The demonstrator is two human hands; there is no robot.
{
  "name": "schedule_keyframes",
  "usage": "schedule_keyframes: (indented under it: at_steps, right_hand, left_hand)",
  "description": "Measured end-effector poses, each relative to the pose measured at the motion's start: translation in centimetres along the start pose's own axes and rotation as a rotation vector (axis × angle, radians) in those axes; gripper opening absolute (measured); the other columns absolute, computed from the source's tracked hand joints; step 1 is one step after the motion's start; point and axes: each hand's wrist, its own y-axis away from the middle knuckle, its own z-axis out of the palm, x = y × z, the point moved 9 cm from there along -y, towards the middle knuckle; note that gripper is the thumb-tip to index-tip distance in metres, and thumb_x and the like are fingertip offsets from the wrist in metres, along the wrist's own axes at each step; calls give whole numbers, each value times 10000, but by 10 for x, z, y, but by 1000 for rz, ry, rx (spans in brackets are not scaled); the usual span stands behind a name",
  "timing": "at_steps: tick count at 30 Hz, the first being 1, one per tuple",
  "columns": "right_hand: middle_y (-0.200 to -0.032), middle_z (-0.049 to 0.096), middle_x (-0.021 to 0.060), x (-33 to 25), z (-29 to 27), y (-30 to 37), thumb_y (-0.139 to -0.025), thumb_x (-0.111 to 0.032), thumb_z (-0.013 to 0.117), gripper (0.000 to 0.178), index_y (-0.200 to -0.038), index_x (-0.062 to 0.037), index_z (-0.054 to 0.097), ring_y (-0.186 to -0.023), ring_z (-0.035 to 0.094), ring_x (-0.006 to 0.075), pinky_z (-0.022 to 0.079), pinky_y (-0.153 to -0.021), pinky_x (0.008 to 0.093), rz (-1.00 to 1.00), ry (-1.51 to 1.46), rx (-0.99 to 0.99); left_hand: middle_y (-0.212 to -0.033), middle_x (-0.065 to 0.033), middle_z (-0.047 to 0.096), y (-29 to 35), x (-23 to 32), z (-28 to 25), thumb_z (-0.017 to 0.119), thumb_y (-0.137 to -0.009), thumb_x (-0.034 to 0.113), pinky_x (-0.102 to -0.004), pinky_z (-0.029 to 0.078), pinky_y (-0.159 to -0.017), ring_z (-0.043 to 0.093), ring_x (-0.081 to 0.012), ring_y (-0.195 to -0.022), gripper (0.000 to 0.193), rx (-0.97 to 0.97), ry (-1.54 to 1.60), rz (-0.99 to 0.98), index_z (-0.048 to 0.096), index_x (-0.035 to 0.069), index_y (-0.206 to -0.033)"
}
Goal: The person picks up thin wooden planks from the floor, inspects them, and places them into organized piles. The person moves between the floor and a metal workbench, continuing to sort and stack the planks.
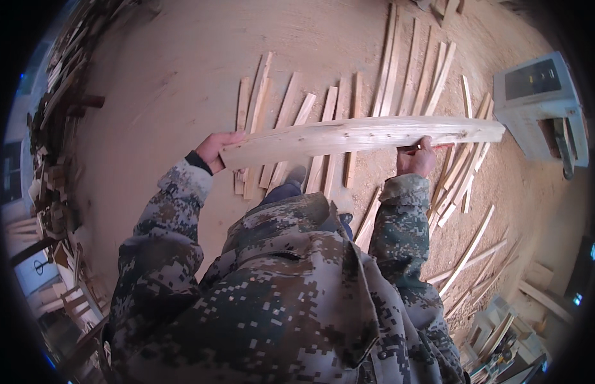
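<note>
A long pale wooden board (349, 136) spans the view in front of my body, held up above the floor. My left hand (213, 152) is closed on its left end, thumb on the upper face. Toward the right part of the board, my right hand (416, 161) grips the near edge with the fingertips on top. A thin red stick like a pencil (445, 146) pokes out of the right hand beside that edge. The board hides parts of the wood strips beneath it.
Rows of wood strips (329, 121) lie on the dusty floor (163, 70) ahead of my shoes (296, 176). More strips (467, 249) are scattered at the right. A white and grey box-shaped cabinet (537, 105) stands far right, and stacked wood (57, 185) lines the left side.
</note>
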Motion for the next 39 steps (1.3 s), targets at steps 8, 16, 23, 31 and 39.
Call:
schedule_keyframes:
  at_steps: [8, 16, 23, 31, 39]
  right_hand:
    - [-1362, 534, 226, -1, 10, 8, -1023, -204, 492, 419, -1371, 28, 478, -1249, 547, 376, 486, -1033, 563, 46, 91, -13]
    - [-1046, 689, 222, -42, 10, -15, -922, -172, 638, 258, -1109, 3, 607, -1017, 674, 380, 536, -861, 463, -547, 892, -138]
    - [-1248, 570, 120, -32, 2, -9, -1047, -239, 469, 409, -1400, -44, 405, -1073, 631, 294, 560, -927, 468, -165, 324, -46]
    - [-1017, 625, 122, -49, 37, 33, -1005, -204, 483, 301, -1214, 9, 528, -852, 675, 280, 610, -713, 455, -282, 237, 49]
    - [-1043, 634, 113, -22, 17, 53, -1028, -181, 460, 286, -1272, -34, 482, -865, 657, 222, 600, -735, 422, -233, 234, 8]
  left_hand:
    - [-866, -154, 680, -9, 14, -7, 553, -968, 407, -386, 543, -548, 623, -267, -586, 452, -2, -60, -16, 631, -13, -1112]
    - [-828, -173, 686, -27, 13, -15, 582, -928, 440, -361, 520, -471, 637, -271, -569, 474, -5, -18, 30, 634, -10, -1064]
    - [-998, -148, 725, -44, 22, -29, 468, -990, 468, -370, 502, -455, 700, -257, -713, 512, 8, -19, 151, 618, 14, -1174]
    - [-1023, -144, 719, -43, 37, -39, 494, -965, 402, -445, 537, -560, 699, -309, -784, 417, 54, -182, 90, 624, 61, -1166]
    - [-969, -29, 631, -54, 89, 62, 722, -898, 325, -277, 495, -836, 592, -120, -919, 558, 86, -922, 388, 591, -58, -1283]
